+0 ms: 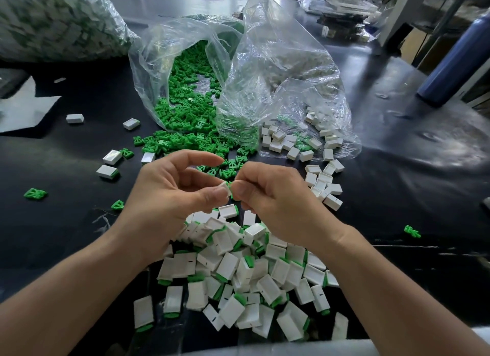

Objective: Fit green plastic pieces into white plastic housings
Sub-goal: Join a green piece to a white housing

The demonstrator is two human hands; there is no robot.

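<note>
Two hands are meeting just above the finished pile [238,276]: left hand [169,196] is pinching a white housing [226,189], right hand [273,199] is pinching a green piece [231,195] against its mouth. Insertion step is looking underway; next move is likely calling for pushing it fully home, kept square.

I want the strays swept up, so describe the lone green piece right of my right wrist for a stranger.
Start at the heap of assembled white housings on the black table nearest the person. Go right, past the right hand and its wrist, to the stray green piece. It lies alone on bare black surface, far from the green pile at the clear bag.
</note>
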